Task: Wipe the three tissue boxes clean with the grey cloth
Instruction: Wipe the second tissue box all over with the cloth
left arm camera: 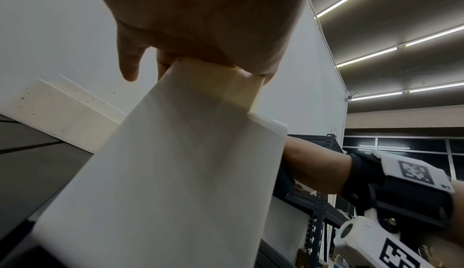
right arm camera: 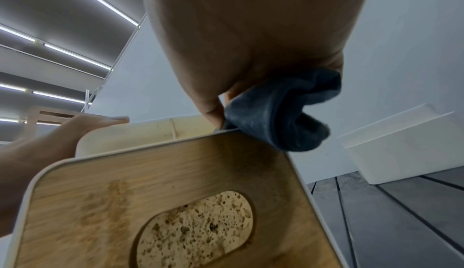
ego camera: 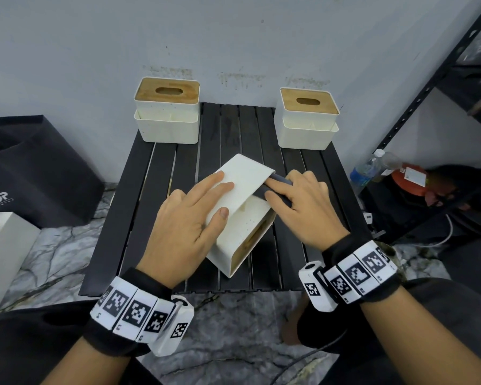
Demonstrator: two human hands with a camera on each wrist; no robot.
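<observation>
A white tissue box (ego camera: 245,173) with a wooden lid (right arm camera: 175,183) lies tipped on its side in the middle of the black slatted table (ego camera: 228,126). My left hand (ego camera: 195,212) holds it, fingers on its upper face and thumb over the near edge; the left wrist view shows the palm (left arm camera: 200,24) on the box (left arm camera: 175,173). My right hand (ego camera: 303,201) grips the bunched grey cloth (ego camera: 279,179) and presses it against the box's right side, the cloth (right arm camera: 281,113) sitting at the lid's rim. Two upright tissue boxes stand at back left (ego camera: 167,118) and back right (ego camera: 306,126).
The table backs onto a pale wall. A black bag (ego camera: 39,173) and a white unit (ego camera: 3,245) sit on the floor to the left. A dark metal shelf (ego camera: 428,107), a plastic bottle (ego camera: 370,168) and an orange container (ego camera: 408,179) are to the right.
</observation>
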